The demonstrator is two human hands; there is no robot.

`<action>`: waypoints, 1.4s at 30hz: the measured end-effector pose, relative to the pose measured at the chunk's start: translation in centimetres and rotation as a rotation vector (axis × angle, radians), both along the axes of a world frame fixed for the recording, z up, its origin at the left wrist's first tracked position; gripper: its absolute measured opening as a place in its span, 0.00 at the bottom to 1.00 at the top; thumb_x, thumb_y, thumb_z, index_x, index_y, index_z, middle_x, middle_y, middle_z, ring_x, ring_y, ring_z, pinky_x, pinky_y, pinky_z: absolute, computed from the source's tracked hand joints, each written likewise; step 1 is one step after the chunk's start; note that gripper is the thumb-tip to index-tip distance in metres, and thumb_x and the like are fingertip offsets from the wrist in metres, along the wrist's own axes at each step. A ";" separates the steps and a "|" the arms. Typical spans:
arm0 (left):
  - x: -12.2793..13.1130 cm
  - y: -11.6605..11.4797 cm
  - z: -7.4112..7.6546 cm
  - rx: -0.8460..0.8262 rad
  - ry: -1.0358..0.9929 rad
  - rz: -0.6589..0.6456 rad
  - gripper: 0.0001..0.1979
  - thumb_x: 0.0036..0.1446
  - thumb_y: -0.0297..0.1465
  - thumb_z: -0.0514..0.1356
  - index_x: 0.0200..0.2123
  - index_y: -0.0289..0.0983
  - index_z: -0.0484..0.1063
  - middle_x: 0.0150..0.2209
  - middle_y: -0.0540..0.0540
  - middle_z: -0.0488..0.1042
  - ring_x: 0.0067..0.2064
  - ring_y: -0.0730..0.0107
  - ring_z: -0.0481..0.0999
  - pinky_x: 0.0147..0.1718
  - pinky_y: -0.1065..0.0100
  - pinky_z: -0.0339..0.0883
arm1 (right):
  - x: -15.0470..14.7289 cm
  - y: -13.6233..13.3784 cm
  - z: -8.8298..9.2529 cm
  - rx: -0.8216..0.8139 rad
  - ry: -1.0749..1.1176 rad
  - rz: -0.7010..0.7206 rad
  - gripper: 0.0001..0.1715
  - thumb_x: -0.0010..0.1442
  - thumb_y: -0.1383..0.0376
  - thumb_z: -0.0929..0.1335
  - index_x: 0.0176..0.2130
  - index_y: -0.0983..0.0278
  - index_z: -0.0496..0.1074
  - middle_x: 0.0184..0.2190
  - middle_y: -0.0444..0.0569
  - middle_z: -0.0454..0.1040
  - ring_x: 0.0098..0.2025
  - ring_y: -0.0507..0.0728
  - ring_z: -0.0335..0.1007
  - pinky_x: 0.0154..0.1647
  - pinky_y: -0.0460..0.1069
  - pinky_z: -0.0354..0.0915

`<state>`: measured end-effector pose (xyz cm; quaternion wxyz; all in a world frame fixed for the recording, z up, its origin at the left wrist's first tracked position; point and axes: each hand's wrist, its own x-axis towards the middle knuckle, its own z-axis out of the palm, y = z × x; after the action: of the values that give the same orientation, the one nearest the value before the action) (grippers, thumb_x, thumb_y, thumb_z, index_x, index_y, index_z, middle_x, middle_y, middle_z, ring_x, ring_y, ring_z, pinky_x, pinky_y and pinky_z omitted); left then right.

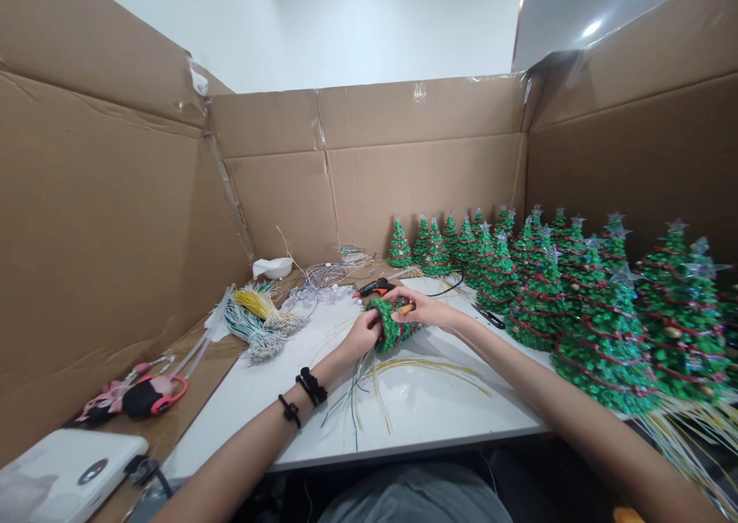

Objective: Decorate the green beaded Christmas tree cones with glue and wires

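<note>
A small artificial Christmas tree of green tinsel with red trim lies on its side, its base toward my left hand. The fingers of that hand are closed at the base, their tips partly hidden in it. Thin yellow, white and dark green wires trail from the base onto the table. My right hand bends over the tree from the right, with a short orange-brown stick between thumb and fingers. Just behind the tree lies a black glue gun with an orange tip.
Many finished trees with clear stars crowd the right side. Black scissors lie beside them. Bundles of yellow and green wires are on the left, near a white dish. Cardboard walls enclose the white table.
</note>
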<state>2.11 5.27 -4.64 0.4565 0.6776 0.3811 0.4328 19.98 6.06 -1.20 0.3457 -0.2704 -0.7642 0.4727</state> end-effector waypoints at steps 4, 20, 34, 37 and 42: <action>0.0 0.0 0.0 -0.006 -0.011 -0.001 0.07 0.44 0.31 0.61 0.27 0.33 0.70 0.20 0.53 0.66 0.23 0.77 0.62 0.22 0.74 0.56 | 0.1 0.1 0.0 0.022 -0.009 -0.005 0.25 0.50 0.57 0.71 0.45 0.63 0.65 0.34 0.43 0.63 0.31 0.50 0.60 0.33 0.46 0.58; -1.1 -0.6 1.4 -0.211 -0.053 -0.129 0.14 0.43 0.33 0.66 0.34 0.33 0.73 0.18 0.55 0.64 0.21 0.80 0.58 0.21 0.74 0.49 | 0.2 1.1 -1.4 0.214 -0.022 -0.052 0.21 0.55 0.56 0.69 0.47 0.61 0.68 0.45 0.49 0.65 0.46 0.57 0.62 0.47 0.52 0.60; -0.3 -0.6 0.9 -0.181 -0.064 -0.046 0.16 0.40 0.37 0.67 0.31 0.32 0.73 0.18 0.55 0.65 0.18 0.83 0.53 0.18 0.75 0.43 | 0.4 1.0 -1.6 0.367 -0.029 -0.075 0.22 0.58 0.54 0.67 0.49 0.61 0.67 0.45 0.50 0.66 0.48 0.58 0.61 0.49 0.53 0.58; -0.1 -0.8 1.1 -0.158 -0.082 -0.030 0.16 0.39 0.37 0.68 0.30 0.32 0.73 0.17 0.55 0.65 0.19 0.81 0.56 0.20 0.75 0.48 | 0.4 0.9 -1.5 0.391 -0.044 -0.075 0.21 0.58 0.55 0.66 0.49 0.61 0.67 0.44 0.50 0.67 0.48 0.58 0.61 0.49 0.53 0.59; 0.1 -0.9 1.1 -0.129 -0.105 -0.010 0.15 0.37 0.37 0.68 0.28 0.33 0.74 0.15 0.56 0.64 0.19 0.80 0.57 0.21 0.74 0.51 | 0.4 0.8 -1.4 0.443 -0.063 -0.074 0.20 0.59 0.56 0.65 0.49 0.62 0.66 0.43 0.50 0.66 0.48 0.58 0.61 0.49 0.53 0.59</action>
<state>2.24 4.35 -3.49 0.5205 0.6251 0.3804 0.4401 20.39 6.90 -2.65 0.3898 -0.2304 -0.8493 0.2714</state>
